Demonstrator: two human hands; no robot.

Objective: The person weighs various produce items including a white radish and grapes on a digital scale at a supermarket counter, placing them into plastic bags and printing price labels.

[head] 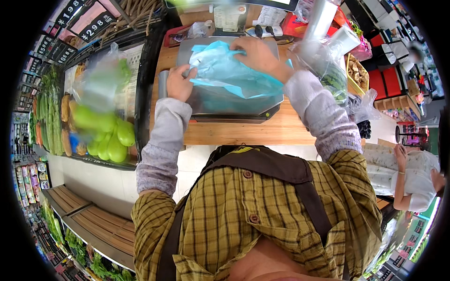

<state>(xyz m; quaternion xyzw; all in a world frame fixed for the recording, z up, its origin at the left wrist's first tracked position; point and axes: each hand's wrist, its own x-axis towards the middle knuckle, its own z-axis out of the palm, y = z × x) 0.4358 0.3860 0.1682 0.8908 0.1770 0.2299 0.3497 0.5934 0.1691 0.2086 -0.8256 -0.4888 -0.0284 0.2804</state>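
Observation:
A light-blue thin plastic bag [225, 75] lies crumpled and partly spread over the flat metal platform of a weighing scale [225, 109]. At the bag's left edge, my left hand [179, 83] pinches the plastic between thumb and fingers. My right hand [255, 54] grips a gathered fold at the bag's upper right, fingers bent down over it. The bag's lower right part trails past the platform's right side, below my right wrist. Beside my left hand a grey roll [163, 84] stands partly hidden. The scale rests on a wooden table [242, 133].
Left of the table, a produce bin holds green gourds [114, 140] and a blurred clear bag [102, 79]. To the right are a bagged watermelon [332, 84], plastic bag rolls [321, 21] and a yellow basket [358, 73] of brown pieces. Another person [415, 175] stands at far right.

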